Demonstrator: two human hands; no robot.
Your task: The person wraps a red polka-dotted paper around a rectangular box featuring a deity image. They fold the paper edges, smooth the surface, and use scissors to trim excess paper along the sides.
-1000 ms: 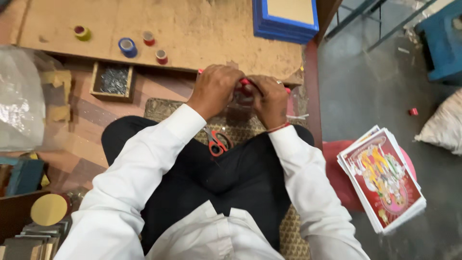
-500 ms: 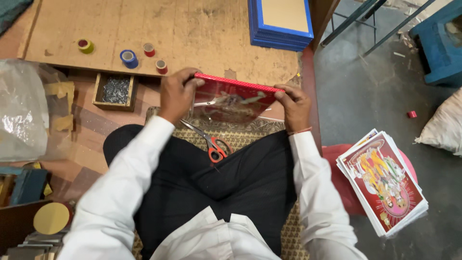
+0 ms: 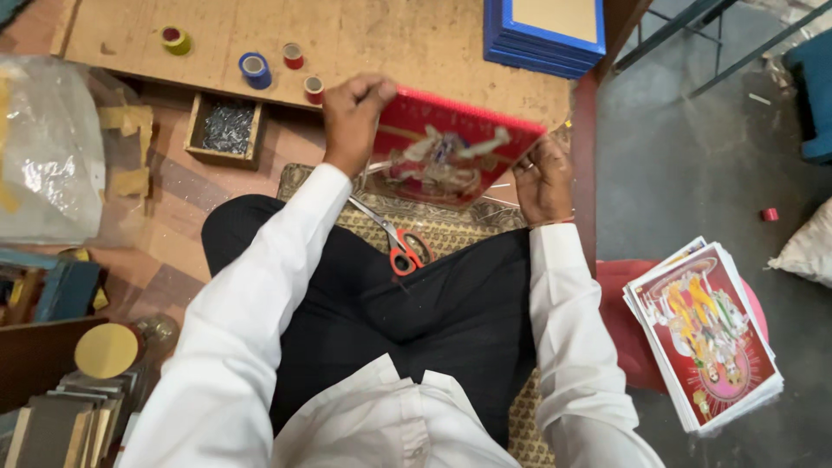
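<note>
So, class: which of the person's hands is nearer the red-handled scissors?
Left. The left hand holds the picture's upper left corner, above the scissors; the right hand grips its far right edge.

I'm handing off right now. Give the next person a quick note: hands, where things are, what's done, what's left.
Left hand grips the top left edge of the red picture panel; right hand holds its right edge. Panel is held tilted over the lap, picture side up.
Orange-handled scissors lie on the lap.
Stack of red prints sits to the right.
Tape rolls and blue frames are on the board.
Done: panel is in hand. Left: the stack looks untouched.
</note>
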